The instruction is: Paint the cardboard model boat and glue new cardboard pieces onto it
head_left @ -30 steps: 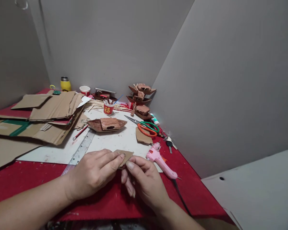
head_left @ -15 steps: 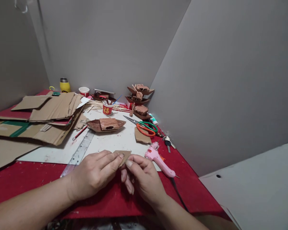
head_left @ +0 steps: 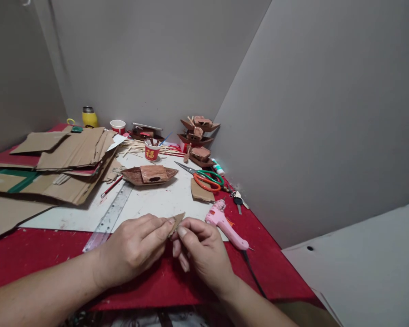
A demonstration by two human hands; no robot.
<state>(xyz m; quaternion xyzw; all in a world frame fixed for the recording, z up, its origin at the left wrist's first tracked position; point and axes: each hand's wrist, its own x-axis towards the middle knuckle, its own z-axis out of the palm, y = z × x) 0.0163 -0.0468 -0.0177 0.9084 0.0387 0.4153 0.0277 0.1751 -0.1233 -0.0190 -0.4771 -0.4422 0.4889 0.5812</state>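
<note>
Brown cardboard [head_left: 178,220] sits at the lower centre of the frame, our left hand [head_left: 136,240] clasping it, our right hand [head_left: 203,250] pinching its edge; we should probably brace the left and work that edge gently, lest it tear.

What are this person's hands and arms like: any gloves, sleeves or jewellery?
Both the left hand and right hand are ungloved human hands. The left forearm and right forearm are bare where visible. No sleeve, watch or ring shows.
</note>
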